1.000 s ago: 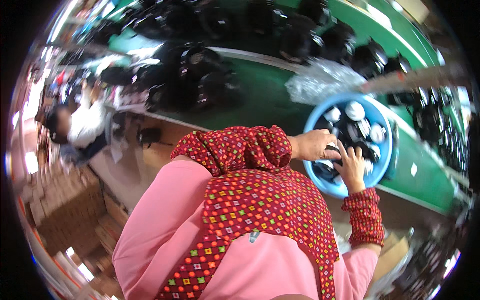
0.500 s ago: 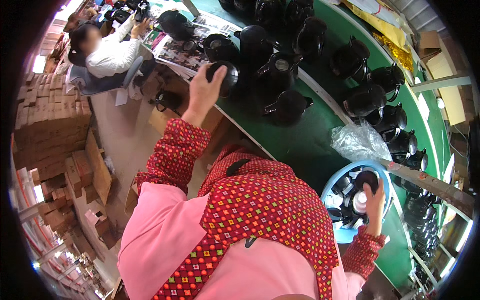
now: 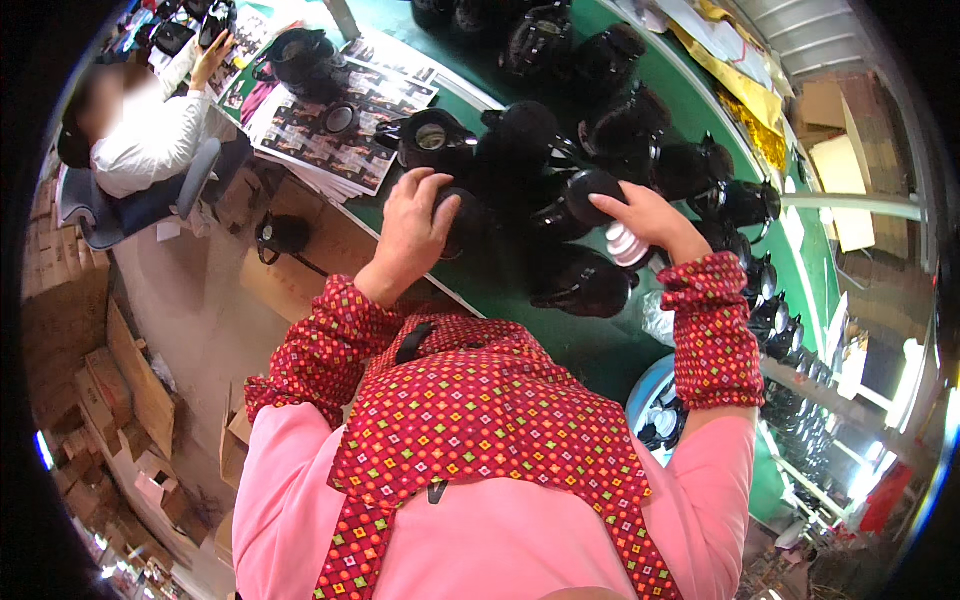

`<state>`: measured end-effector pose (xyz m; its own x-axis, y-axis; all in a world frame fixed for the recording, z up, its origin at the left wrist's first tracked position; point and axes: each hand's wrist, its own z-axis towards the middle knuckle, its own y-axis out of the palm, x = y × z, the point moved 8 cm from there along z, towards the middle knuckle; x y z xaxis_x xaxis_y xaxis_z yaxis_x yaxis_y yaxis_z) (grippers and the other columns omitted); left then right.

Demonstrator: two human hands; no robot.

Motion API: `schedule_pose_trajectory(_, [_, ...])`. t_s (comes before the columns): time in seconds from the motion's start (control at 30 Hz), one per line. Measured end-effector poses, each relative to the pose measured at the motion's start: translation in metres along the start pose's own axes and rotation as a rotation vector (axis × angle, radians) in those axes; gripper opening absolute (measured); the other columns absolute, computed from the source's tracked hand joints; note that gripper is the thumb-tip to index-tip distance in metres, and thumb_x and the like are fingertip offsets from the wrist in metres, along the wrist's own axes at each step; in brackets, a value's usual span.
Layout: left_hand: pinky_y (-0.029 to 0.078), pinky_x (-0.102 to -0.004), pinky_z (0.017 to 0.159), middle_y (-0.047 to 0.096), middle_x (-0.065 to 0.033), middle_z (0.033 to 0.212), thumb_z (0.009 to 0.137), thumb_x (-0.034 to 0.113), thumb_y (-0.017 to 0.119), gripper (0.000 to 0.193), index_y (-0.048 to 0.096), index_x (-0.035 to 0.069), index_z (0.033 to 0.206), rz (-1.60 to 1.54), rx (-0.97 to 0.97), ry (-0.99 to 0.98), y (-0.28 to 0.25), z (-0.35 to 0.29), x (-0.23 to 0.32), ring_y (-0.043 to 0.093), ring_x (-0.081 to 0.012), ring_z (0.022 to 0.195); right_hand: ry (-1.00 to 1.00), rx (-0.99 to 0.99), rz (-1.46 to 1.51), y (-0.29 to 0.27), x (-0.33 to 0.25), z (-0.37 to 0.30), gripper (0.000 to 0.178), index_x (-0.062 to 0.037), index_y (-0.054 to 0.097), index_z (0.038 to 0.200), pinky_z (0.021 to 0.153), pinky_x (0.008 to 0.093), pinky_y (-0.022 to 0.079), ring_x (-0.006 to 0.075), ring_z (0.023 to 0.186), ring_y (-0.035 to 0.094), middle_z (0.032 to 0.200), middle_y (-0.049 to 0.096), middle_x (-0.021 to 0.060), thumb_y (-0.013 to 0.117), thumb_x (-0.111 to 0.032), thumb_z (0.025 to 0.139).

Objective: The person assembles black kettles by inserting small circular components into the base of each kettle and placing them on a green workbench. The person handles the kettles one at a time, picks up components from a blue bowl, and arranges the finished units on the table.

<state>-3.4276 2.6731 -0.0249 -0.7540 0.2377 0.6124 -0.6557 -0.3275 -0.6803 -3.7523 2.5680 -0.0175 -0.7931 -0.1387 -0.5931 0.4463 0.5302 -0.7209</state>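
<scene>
My left hand (image 3: 412, 228) grips the top of a black jug (image 3: 462, 222) standing near the front edge of the green table (image 3: 600, 345). My right hand (image 3: 648, 218) holds a round black lid (image 3: 592, 190) with a pale pink ribbed underside over the cluster of jugs. Another black jug (image 3: 580, 283) lies just below that hand. An open black jug (image 3: 432, 138) stands behind my left hand.
Many more black jugs (image 3: 690, 165) crowd the table toward the back and right. Printed sheets (image 3: 330, 130) lie at the left end, where a seated person (image 3: 140, 130) works. A blue basin (image 3: 650, 400) of lids sits beside my right elbow. Cardboard boxes (image 3: 110, 390) pile on the floor.
My right hand lifted a lid out of the blue basin and carried it left to the jugs. My left hand came nearer and now holds a jug by the table edge.
</scene>
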Motion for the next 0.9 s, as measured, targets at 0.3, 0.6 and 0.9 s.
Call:
schedule_pose_trajectory(0.3, [0.048,-0.0431,0.11,0.06,-0.019,0.139,0.101,0.015,0.069,0.032,0.067,0.005,0.131,-0.19,-0.021,-0.037,-0.032,-0.019,0.026,0.06,-0.0376,0.129,-0.244,0.298,-0.002,-0.061,-0.106,-0.052,0.048,0.001,0.067,0.103,0.078,0.0401,0.059,0.0313,0.081,0.074,0.09,0.075,0.0178,0.086,-0.04,0.088])
schedule_pose_trajectory(0.6, [0.056,-0.0363,0.094,0.064,-0.0173,0.125,0.099,0.004,0.068,0.036,0.062,-0.001,0.134,-0.603,0.139,-0.235,-0.016,0.009,0.011,0.069,-0.0247,0.107,-1.013,0.831,-0.888,0.05,-0.23,0.004,0.016,-0.0129,0.069,0.1,0.084,0.0385,0.049,0.0245,0.108,0.06,0.109,0.064,0.0042,0.067,-0.023,0.087])
schedule_pose_trajectory(0.9, [0.055,-0.0311,0.096,0.062,-0.0108,0.128,0.103,-0.001,0.059,0.035,0.059,-0.001,0.139,-0.768,0.117,-0.332,0.001,0.001,-0.02,0.065,-0.0172,0.109,-0.967,0.519,-0.32,0.094,-0.207,0.0,0.052,-0.0073,0.056,0.14,0.128,0.057,0.025,0.0397,0.152,0.04,0.152,0.051,0.0176,0.072,-0.024,0.094])
